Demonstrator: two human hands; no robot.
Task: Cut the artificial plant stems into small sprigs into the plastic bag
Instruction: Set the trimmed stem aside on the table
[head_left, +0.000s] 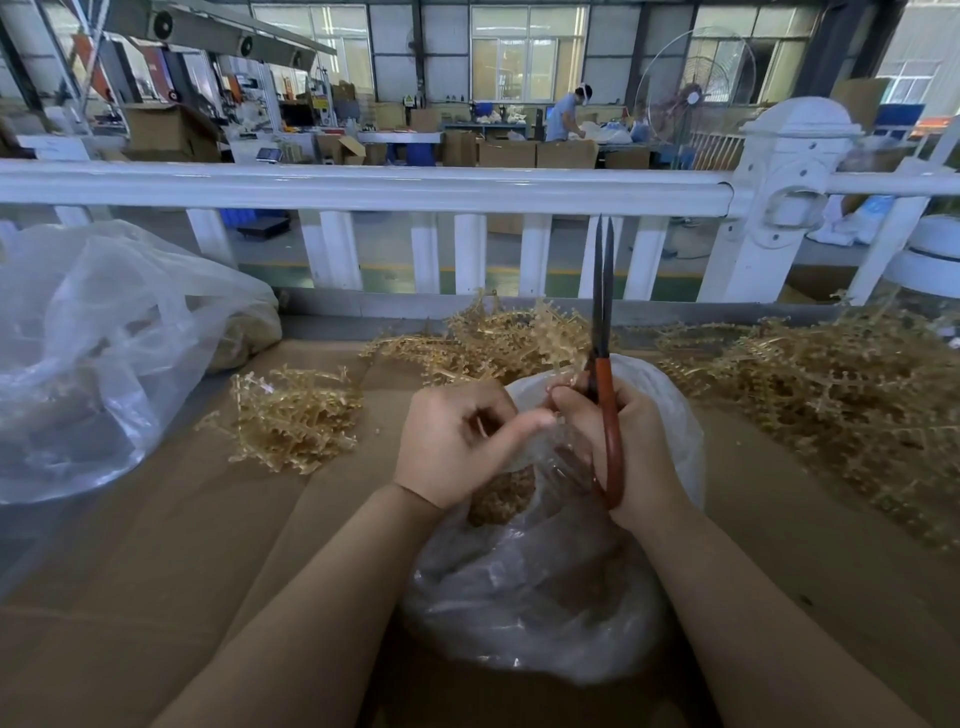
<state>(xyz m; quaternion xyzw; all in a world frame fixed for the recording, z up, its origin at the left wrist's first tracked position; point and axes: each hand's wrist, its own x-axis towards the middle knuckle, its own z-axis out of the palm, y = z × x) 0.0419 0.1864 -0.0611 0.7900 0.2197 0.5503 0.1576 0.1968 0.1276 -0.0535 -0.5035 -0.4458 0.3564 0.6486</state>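
Right hand (618, 436) grips red-handled scissors (605, 364) blades-up beside the left hand (457, 441), whose curled fingers pinch the clear plastic bag (545, 597), uncut golden plastic stems (488, 338) lying just beyond both

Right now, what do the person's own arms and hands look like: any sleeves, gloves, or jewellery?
Both forearms are bare all the way to the bottom edge of the frame, so no sleeves show. The left hand and the right hand wear no gloves. No watch, bracelet or ring is visible on wrists or fingers, and no markings show.
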